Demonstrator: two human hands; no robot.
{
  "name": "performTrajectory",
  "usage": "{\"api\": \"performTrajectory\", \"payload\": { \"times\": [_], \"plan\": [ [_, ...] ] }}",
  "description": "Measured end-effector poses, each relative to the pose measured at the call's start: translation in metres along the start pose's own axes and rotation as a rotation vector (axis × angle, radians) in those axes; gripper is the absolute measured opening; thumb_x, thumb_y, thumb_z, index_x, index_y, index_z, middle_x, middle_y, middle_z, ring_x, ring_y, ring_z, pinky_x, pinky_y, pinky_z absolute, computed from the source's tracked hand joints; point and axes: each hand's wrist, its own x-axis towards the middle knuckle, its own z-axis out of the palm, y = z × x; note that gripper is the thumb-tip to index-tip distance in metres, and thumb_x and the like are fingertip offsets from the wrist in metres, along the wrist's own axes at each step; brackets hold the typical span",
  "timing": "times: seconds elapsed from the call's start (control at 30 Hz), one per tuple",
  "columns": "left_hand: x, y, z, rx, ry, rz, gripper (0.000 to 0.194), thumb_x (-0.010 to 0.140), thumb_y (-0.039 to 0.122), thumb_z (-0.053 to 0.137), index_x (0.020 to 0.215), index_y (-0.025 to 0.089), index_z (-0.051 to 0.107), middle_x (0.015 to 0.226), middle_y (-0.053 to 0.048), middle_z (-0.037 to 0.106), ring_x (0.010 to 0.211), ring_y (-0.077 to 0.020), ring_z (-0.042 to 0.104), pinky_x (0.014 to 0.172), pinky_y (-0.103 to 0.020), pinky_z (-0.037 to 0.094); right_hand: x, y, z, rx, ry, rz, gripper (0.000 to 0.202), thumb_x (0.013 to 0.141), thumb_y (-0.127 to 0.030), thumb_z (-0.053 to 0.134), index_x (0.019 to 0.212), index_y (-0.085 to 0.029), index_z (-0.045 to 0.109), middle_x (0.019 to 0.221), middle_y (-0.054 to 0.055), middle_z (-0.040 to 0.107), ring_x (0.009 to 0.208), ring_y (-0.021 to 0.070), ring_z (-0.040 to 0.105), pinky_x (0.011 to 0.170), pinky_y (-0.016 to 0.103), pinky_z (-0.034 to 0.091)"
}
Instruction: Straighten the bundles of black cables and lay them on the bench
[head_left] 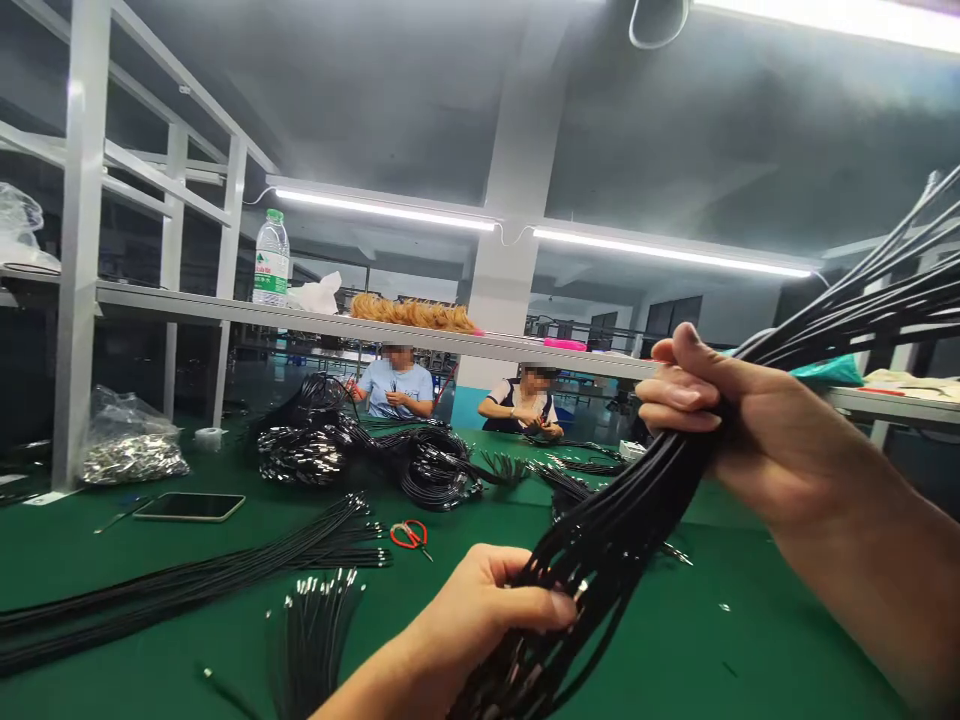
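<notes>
Black cable bundle (622,530) is pinched low by left hand (480,610), clenched higher by right hand (720,420); judged limp, slippery; best gripped mid-length.

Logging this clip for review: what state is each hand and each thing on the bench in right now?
right hand: closed around the cable bundle, raised
left hand: pinching the bundle lower down
cable bundle: held taut between both hands, off the table
scissors: lying on the green table, blades shut
phone: flat, screen dark
water bottle: upright on the shelf, capped
loose cables: laid out straight
plastic bag: slumped, full of metal parts
</notes>
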Motion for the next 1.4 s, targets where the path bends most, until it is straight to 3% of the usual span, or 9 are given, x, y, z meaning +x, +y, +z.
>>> {"api": "performTrajectory", "payload": {
  "times": [0.13, 0.2, 0.3, 0.47, 0.77, 1.03, 1.1, 1.23, 1.4],
  "plan": [
    [-0.001, -0.002, -0.007, 0.029, -0.162, -0.069, 0.025, 0.057, 0.029, 0.079, 0.067, 0.012, 0.063, 0.061, 0.002, 0.051, 0.053, -0.0085, 0.043, 0.054, -0.021, 0.032, -0.007, -0.003, -0.007, -0.036, -0.067, -0.012, 0.026, 0.059, -0.023, 0.086, 0.066, -0.011, 0.064, 0.05, -0.007, 0.036, 0.045, 0.0019, 0.031, 0.032, 0.007, 0.031],
    [0.0, -0.002, -0.009, 0.054, -0.157, -0.056, 0.028, 0.06, 0.034, 0.078, 0.067, 0.012, 0.064, 0.061, 0.001, 0.052, 0.053, -0.0085, 0.043, 0.054, -0.022, 0.031, -0.01, -0.005, -0.013, -0.034, -0.116, -0.045, 0.021, 0.066, -0.024, 0.082, 0.07, -0.012, 0.065, 0.052, -0.007, 0.034, 0.047, 0.0028, 0.031, 0.034, 0.007, 0.031],
    [0.003, 0.003, -0.01, 0.139, -0.029, 0.081, 0.029, 0.072, 0.04, 0.07, 0.071, 0.012, 0.065, 0.063, 0.002, 0.052, 0.056, -0.0089, 0.041, 0.055, -0.021, 0.03, -0.015, -0.007, -0.026, -0.086, -0.181, -0.073, 0.013, 0.075, -0.025, 0.074, 0.077, -0.014, 0.067, 0.052, -0.007, 0.031, 0.048, 0.0043, 0.029, 0.037, 0.01, 0.031],
    [0.002, 0.008, -0.011, 0.466, 0.251, 0.359, 0.011, 0.08, 0.022, 0.061, 0.077, 0.015, 0.069, 0.069, 0.003, 0.056, 0.069, -0.0114, 0.045, 0.065, -0.02, 0.034, -0.02, -0.006, -0.046, -0.389, -0.251, 0.03, 0.015, 0.08, -0.033, 0.068, 0.08, -0.018, 0.067, 0.049, -0.005, 0.037, 0.045, 0.0064, 0.036, 0.038, 0.019, 0.025],
    [0.005, 0.019, -0.018, 0.829, 0.186, 0.321, 0.011, 0.084, 0.02, 0.055, 0.074, 0.017, 0.057, 0.067, 0.007, 0.048, 0.066, -0.0105, 0.038, 0.06, -0.02, 0.031, -0.009, -0.004, -0.032, -0.646, -0.356, 0.127, 0.016, 0.078, -0.033, 0.069, 0.078, -0.018, 0.066, 0.042, -0.006, 0.038, 0.043, 0.0104, 0.045, 0.037, 0.022, 0.025],
    [0.008, 0.013, -0.028, 0.541, -0.063, 0.082, 0.027, 0.078, 0.036, 0.066, 0.065, 0.013, 0.06, 0.055, 0.008, 0.037, 0.053, -0.0077, 0.029, 0.051, -0.021, 0.023, -0.002, -0.008, -0.017, -0.362, -0.33, -0.045, 0.015, 0.083, -0.03, 0.065, 0.074, -0.019, 0.066, 0.05, -0.006, 0.036, 0.046, 0.0069, 0.037, 0.035, 0.019, 0.024],
    [0.009, 0.011, -0.029, 0.493, -0.058, 0.044, 0.029, 0.074, 0.04, 0.07, 0.063, 0.013, 0.065, 0.053, 0.007, 0.041, 0.053, -0.0079, 0.033, 0.052, -0.021, 0.025, 0.0, -0.007, -0.018, -0.319, -0.293, -0.021, 0.014, 0.082, -0.031, 0.066, 0.073, -0.02, 0.065, 0.05, -0.006, 0.034, 0.046, 0.0069, 0.034, 0.035, 0.019, 0.023],
    [0.014, 0.011, -0.026, 0.381, -0.022, 0.077, 0.028, 0.07, 0.038, 0.073, 0.089, 0.017, 0.074, 0.067, 0.002, 0.06, 0.064, -0.0107, 0.046, 0.066, -0.023, 0.035, 0.001, -0.007, -0.026, -0.317, -0.261, 0.034, 0.014, 0.077, -0.032, 0.071, 0.073, -0.02, 0.065, 0.051, -0.007, 0.031, 0.046, 0.0073, 0.029, 0.036, 0.021, 0.019],
    [0.017, 0.008, -0.021, 0.653, 0.103, 0.196, 0.014, 0.072, 0.026, 0.069, 0.066, 0.014, 0.066, 0.058, 0.006, 0.049, 0.056, -0.0089, 0.04, 0.055, -0.021, 0.03, -0.002, -0.007, -0.03, -0.327, -0.255, 0.024, 0.015, 0.078, -0.033, 0.07, 0.073, -0.019, 0.064, 0.05, -0.007, 0.033, 0.046, 0.007, 0.03, 0.038, 0.022, 0.017]
  ]
}}
